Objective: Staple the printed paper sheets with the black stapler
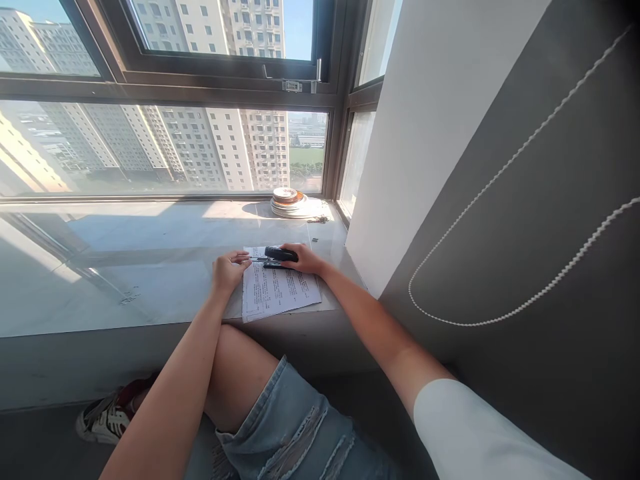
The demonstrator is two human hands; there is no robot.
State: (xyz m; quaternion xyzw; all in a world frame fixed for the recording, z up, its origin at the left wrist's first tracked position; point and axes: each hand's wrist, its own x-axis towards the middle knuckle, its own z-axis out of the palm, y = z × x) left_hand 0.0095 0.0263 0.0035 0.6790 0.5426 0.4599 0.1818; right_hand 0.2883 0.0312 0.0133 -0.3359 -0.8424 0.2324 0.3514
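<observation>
A black stapler [281,254] lies over printed sheets of paper [280,293] on the windowsill, its top arm lifted apart from its base. My right hand [304,259] is closed around the stapler's right end. At its left end, my left hand [233,270] pinches a thin metal part that sticks out of the stapler; its exact shape is too small to tell. The left fingers are also by the upper left corner of the paper. The paper's lower edge reaches the front edge of the sill.
A stack of round tape-like rolls [287,203] stands by the window corner. Small dark bits [131,295] lie on the sill at left, and another small piece [315,239] near the paper. A white bead chain [467,325] hangs at right beside the wall.
</observation>
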